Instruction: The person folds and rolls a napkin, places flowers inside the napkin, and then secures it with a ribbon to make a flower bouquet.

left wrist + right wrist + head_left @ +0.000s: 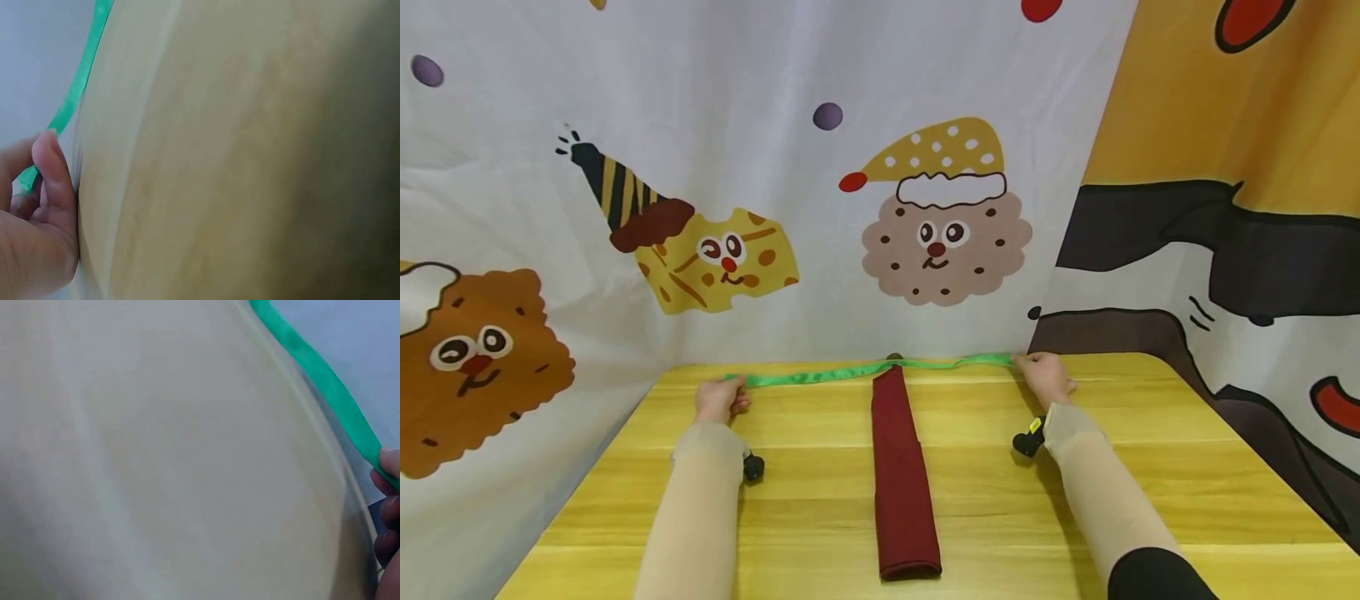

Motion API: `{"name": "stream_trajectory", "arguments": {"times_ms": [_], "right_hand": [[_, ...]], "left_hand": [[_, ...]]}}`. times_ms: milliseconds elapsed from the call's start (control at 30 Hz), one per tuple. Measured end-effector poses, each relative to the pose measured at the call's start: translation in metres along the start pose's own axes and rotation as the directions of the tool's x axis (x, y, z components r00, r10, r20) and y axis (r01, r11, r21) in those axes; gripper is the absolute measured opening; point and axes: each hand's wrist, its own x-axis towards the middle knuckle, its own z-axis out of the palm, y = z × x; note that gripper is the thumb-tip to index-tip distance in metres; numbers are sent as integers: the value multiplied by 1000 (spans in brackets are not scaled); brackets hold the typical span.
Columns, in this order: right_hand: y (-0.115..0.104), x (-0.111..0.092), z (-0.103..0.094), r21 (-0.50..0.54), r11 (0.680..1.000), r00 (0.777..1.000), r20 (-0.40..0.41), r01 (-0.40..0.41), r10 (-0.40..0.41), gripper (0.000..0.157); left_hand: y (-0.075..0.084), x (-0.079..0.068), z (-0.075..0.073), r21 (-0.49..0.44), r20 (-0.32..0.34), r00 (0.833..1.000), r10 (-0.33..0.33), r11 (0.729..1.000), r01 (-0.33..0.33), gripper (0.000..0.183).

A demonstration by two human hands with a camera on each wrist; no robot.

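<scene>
1. At the left hand (718, 400): thumb and finger pressed together, pinching one end of a green ribbon (812, 377). Likely fault: slipping free, owing to a smooth surface and a hold on so little of it.
2. At the right hand (1045, 379): pinching near the opposite end. Same risk; also possible skewing, if pulled harder here than at the left hand.
3. Between the hands: ribbon drawn across, slightly wavy toward the right hand. Possible twisting, from slack on that side.
4. Midway between the hands: dark red folded cloth (902, 475), lying lengthwise, narrow end close to the ribbon; touching or apart, impossible to tell. Possible failures: ribbon sliding off past the taper; cloth dragged askew by uneven pulling.
5. On the near side of both hands: counter (992, 517) with open room for drawing back, either side of the cloth.
6. Outward from the hands: side edges, with more room beyond the right hand than the left.
7. Just past both hands: far edge, then printed curtain (760, 150). Little forward room; possible snagging or draping over, from overreaching.
</scene>
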Motion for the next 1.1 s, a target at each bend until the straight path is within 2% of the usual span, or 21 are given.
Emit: {"name": "stream_trajectory", "arguments": {"times_ms": [133,233,367,533,767,933,1100], "right_hand": [[-3,4,-3,115,992,999,-3,-47,47,46],[-5,7,-5,127,990,998,18,-62,60,47],[-9,7,-7,89,994,996,58,-71,66,46],[-12,7,-2,59,996,995,78,-73,69,42],[-6,9,5,-122,993,1000,22,-9,12,42],[-6,7,3,-221,975,1000,9,-8,10,38],[-4,8,5,-189,982,1000,12,-10,12,39]], "left_hand": [[3,3,0,-77,29,999,-12,997,14,23],[5,7,-2,-138,53,998,-25,990,32,27],[7,9,1,-153,75,997,-30,987,41,34],[7,8,4,-119,56,998,-18,993,25,35],[6,8,3,-64,45,999,2,998,1,50],[3,10,0,-51,23,1000,3,999,-2,35],[1,11,-4,-46,3,1000,-13,999,13,30]]}}
